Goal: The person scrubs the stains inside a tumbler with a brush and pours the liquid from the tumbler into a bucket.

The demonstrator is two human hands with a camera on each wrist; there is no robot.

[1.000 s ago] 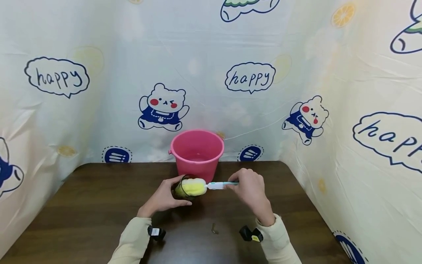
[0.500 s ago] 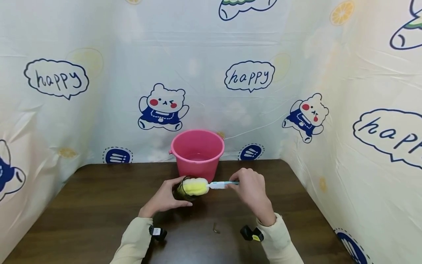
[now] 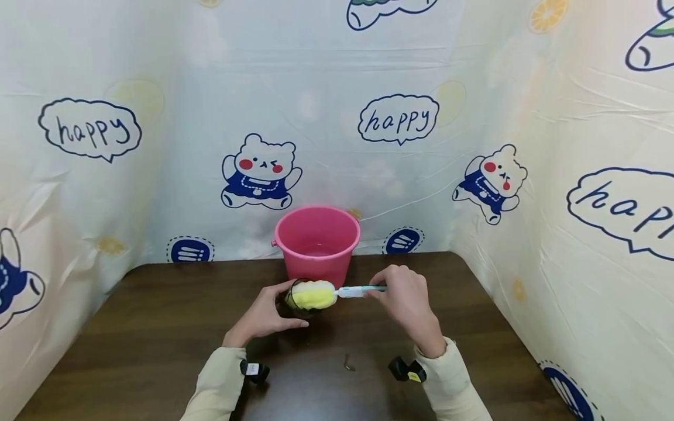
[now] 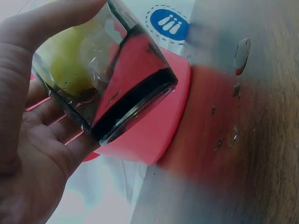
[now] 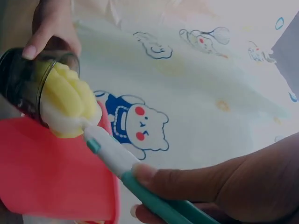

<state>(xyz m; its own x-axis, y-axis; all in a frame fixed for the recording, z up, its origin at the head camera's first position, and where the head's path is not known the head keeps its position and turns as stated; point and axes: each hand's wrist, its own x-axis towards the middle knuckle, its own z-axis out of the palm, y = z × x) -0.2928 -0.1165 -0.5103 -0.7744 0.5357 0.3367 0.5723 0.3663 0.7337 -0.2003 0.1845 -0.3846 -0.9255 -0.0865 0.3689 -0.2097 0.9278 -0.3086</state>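
Observation:
A dark, see-through glass cup lies tilted in my left hand, thumb on one side and fingers round the other. Its mouth faces right, toward my other hand. The yellow and white sponge head of a cleaning brush is partly inside the cup, and part of it sticks out of the rim. My right hand pinches the brush's white and teal handle between thumb and fingers. In the left wrist view the yellow sponge shows blurred through the cup wall.
A pink bucket stands just behind the cup, near the table's back edge. Water drops lie on the dark wooden table. Printed curtains hang round the back and sides.
The brush and right hand have shifted slightly to the right, with a little more of the sponge showing outside the cup. The left hand keeps its hold, almost still.

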